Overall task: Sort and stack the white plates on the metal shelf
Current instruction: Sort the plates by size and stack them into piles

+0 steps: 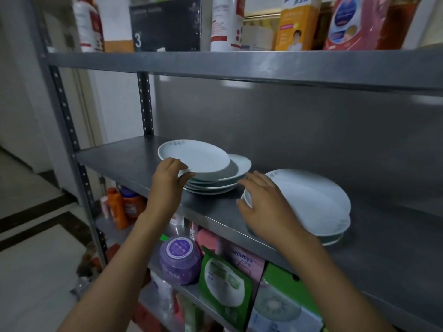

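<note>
We see a grey metal shelf (134,161) unit, matte sheet steel with perforated uprights; everything below is placed against its middle board. On that board sit two piles of white plates. The right stack (318,207) holds larger glossy round plates, near the board's front edge. The left stack (215,185) sits further back and left, several shallow plates with a greenish underside tint, slightly offset from each other. Top plate (196,156) of the left pile is tilted, its near rim lifted off the ones under it, faint blue print on its far rim.

Both bare forearms reach up from below the board. Left hand (169,178) has thumb over and fingers under the near rim of the top plate, so the grip is pinched onto that plate. Right hand (261,202) is spread palm-down over the left rim of the right stack, fingers curved along the edge; we cannot tell whether its grip has closed on a plate or just rests there. The hand hides that rim.

Above the board: a black box (165,25), white bottles (226,22), a yellow carton (296,25), a pink pouch (352,22). Below it: a purple jar (179,259), green packets (225,286), orange bottles (119,207).
</note>
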### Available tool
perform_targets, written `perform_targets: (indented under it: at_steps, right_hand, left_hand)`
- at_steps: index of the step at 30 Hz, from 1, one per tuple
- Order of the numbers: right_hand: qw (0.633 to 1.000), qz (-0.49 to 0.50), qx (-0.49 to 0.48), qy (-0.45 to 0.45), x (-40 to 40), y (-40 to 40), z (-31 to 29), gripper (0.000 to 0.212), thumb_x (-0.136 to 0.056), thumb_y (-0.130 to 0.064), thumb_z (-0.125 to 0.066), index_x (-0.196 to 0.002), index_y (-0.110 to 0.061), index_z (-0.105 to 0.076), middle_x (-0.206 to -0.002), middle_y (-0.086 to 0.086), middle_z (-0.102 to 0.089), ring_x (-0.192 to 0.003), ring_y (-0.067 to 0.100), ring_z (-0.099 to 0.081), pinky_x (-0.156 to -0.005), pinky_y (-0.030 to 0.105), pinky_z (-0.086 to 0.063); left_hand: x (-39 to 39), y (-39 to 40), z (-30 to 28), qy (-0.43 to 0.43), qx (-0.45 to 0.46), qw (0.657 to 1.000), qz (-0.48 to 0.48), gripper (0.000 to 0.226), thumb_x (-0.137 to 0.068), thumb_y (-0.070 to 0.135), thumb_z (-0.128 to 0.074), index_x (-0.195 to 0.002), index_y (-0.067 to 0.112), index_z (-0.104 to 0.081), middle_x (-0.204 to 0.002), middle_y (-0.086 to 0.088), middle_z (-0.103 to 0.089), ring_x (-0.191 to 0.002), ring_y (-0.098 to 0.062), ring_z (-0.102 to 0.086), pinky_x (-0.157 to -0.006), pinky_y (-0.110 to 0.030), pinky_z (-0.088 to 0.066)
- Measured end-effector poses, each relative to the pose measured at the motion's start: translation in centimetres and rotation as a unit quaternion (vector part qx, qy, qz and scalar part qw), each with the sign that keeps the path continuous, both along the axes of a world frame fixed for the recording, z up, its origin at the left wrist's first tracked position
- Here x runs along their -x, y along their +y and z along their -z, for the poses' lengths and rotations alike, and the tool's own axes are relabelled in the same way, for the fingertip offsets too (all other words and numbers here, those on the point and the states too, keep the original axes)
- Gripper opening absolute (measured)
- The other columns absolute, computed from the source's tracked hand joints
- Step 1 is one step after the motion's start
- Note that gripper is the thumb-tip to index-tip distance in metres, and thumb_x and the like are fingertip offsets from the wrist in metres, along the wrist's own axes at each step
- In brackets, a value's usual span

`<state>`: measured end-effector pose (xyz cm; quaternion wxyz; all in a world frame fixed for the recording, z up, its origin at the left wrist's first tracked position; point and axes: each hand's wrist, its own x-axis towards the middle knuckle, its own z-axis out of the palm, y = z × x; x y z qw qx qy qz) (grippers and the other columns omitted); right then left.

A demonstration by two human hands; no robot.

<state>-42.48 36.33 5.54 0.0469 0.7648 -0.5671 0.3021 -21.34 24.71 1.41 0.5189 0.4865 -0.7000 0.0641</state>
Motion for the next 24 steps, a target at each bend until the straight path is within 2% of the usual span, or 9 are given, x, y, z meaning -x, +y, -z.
perform_targets:
  at_steps: [6,9,14,16,18,20,24]
  right_hand:
    - [1.0,-0.021,-0.014,0.009,-1.9,-0.5,1.0,0.04,-0.095,-0.025,-0.049,-0.133,-0.015,-0.051,-0.146,0.0,-0.042,-0.141,0.016,-0.023,-0.114,0.024,-0.014]
    - [1.0,-0.019,-0.014,0.014,-1.8,-0.6,1.4,0.037,-0.094,-0.026,-0.049,-0.128,-0.014,-0.055,-0.146,0.001,-0.042,-0.14,0.016,-0.024,-0.115,0.026,-0.016]
    - [1.0,-0.012,0.001,0.002,-0.9,-0.1,1.0,0.038,-0.093,-0.026,-0.05,-0.129,-0.015,-0.055,-0.144,0.0,-0.044,-0.14,0.016,-0.026,-0.115,0.03,-0.021]
    - [1.0,-0.01,0.015,-0.001,-0.4,0.1,0.7,0.039,-0.093,-0.025,-0.051,-0.13,-0.014,-0.055,-0.143,0.0,-0.045,-0.139,0.016,-0.027,-0.116,0.03,-0.021]
    - [1.0,-0.003,0.026,-0.012,0.2,0.4,0.4,0.037,-0.092,-0.024,-0.052,-0.127,-0.014,-0.056,-0.141,-0.001,-0.047,-0.139,0.016,-0.027,-0.116,0.029,-0.02]
    - [0.999,0.005,0.042,-0.027,1.0,0.8,0.1,0.034,-0.092,-0.024,-0.052,-0.124,-0.014,-0.058,-0.139,-0.002,-0.049,-0.138,0.015,-0.028,-0.116,0.028,-0.02]
    - [0.997,0.029,0.057,-0.036,3.1,1.7,-0.4,0.036,-0.093,-0.024,-0.051,-0.127,-0.014,-0.056,-0.143,-0.002,-0.045,-0.141,0.014,-0.025,-0.114,0.024,-0.016]
  left_hand:
    - [0.1,-1.3,0.9,-0.016,-0.041,0.999,0.001,0.017,-0.08,0.01,-0.074,-0.094,0.002,-0.069,-0.102,-0.013,-0.064,-0.096,-0.027,-0.058,-0.081,-0.023,-0.041]
    - [0.2,-1.9,1.2,-0.02,-0.069,0.997,0.002,0.02,-0.082,0.014,-0.073,-0.099,0.004,-0.069,-0.112,-0.013,-0.063,-0.104,-0.029,-0.059,-0.088,-0.029,-0.045]
    - [0.9,-0.6,0.6,-0.017,-0.097,0.995,0.012,0.028,-0.084,0.021,-0.071,-0.107,0.007,-0.066,-0.117,-0.011,-0.062,-0.112,-0.026,-0.054,-0.093,-0.03,-0.039]
    - [1.3,-0.1,0.4,-0.022,-0.104,0.994,-0.004,0.037,-0.086,0.028,-0.068,-0.119,0.01,-0.063,-0.127,-0.011,-0.06,-0.122,-0.028,-0.05,-0.105,-0.043,-0.037]
    - [2.0,0.2,0.0,-0.037,-0.113,0.992,-0.042,0.045,-0.09,0.035,-0.061,-0.129,0.012,-0.057,-0.136,-0.01,-0.055,-0.132,-0.03,-0.042,-0.113,-0.059,-0.021]
    - [3.2,0.7,-0.7,-0.054,-0.11,0.991,-0.056,0.048,-0.092,0.037,-0.057,-0.133,0.013,-0.054,-0.139,-0.009,-0.053,-0.137,-0.029,-0.037,-0.113,-0.063,-0.013]
    - [7.5,3.0,-2.9,-0.045,-0.064,0.997,0.004,0.045,-0.09,0.024,-0.057,-0.131,0.007,-0.053,-0.138,-0.013,-0.054,-0.138,-0.032,-0.035,-0.111,-0.064,-0.02]
